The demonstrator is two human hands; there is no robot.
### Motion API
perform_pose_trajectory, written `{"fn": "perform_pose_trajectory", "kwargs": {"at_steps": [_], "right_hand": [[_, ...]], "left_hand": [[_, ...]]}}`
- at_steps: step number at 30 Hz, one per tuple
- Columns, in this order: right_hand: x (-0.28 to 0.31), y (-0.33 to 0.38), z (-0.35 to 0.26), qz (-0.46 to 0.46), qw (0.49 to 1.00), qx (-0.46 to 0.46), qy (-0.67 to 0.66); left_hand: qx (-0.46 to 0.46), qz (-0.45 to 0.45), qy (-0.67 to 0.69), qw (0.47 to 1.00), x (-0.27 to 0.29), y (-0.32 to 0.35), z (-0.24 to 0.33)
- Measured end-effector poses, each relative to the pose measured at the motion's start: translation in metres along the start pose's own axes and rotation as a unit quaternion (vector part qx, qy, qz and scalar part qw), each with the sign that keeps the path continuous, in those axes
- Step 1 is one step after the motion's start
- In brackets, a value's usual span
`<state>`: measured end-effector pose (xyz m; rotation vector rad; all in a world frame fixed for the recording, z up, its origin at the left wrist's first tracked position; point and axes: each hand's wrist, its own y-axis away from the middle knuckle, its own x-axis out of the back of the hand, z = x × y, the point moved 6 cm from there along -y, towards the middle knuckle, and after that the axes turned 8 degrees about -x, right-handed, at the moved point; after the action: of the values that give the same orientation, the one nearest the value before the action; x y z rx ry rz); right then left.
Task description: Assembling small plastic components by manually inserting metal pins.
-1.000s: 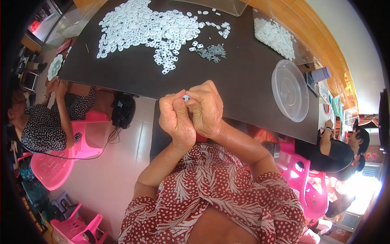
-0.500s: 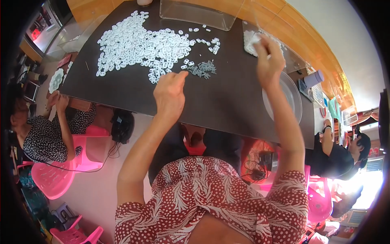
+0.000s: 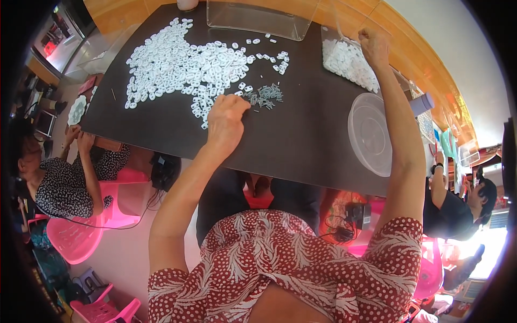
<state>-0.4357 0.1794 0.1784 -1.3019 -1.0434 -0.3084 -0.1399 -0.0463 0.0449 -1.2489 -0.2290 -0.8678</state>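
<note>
My left hand point(image 3: 227, 119) is over the near part of the table, its fingers curled and pressed together. Its fingertips are beside a small heap of grey pins point(image 3: 267, 97); whether a pin is between them is hidden. Small white oval plastic pieces with two holes point(image 3: 188, 67) lie in a broad pile beyond and left of that hand. My right hand point(image 3: 375, 46) is closed at the far right, by the wall of a clear plastic box point(image 3: 329, 33) holding many white pieces point(image 3: 347, 62). What its fingers hold, if anything, cannot be made out.
A round clear lid point(image 3: 370, 134) lies on the dark table point(image 3: 307, 140) under my right forearm. Another clear box point(image 3: 258, 16) stands at the back edge. A lilac cup point(image 3: 420, 104) is at the right. Seated people point(image 3: 64, 188) are at both sides, with pink chairs point(image 3: 75, 237).
My right hand has moved up and right, from above the white pieces in the box to beside its wall. My left hand has shifted slightly closer to me, its fingers bent toward the pins.
</note>
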Motion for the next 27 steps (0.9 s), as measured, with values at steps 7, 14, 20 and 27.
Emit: {"fn": "perform_pose_trajectory", "kwargs": {"at_steps": [7, 14, 20, 27], "right_hand": [[0.042, 0.056, -0.061, 0.110, 0.974, 0.107, -0.164], [0.012, 0.206, -0.188, -0.132, 0.900, 0.190, -0.370], [-0.004, 0.221, -0.204, -0.145, 0.904, 0.205, -0.347], [-0.004, 0.224, -0.213, -0.140, 0.904, 0.233, -0.329]], "left_hand": [[0.057, 0.014, 0.032, 0.998, 0.007, 0.002, -0.001], [0.133, 0.078, 0.108, 0.982, 0.003, 0.010, -0.020], [0.146, 0.090, 0.116, 0.978, 0.002, 0.013, -0.024], [0.196, 0.173, 0.193, 0.946, 0.017, 0.017, -0.027]]}}
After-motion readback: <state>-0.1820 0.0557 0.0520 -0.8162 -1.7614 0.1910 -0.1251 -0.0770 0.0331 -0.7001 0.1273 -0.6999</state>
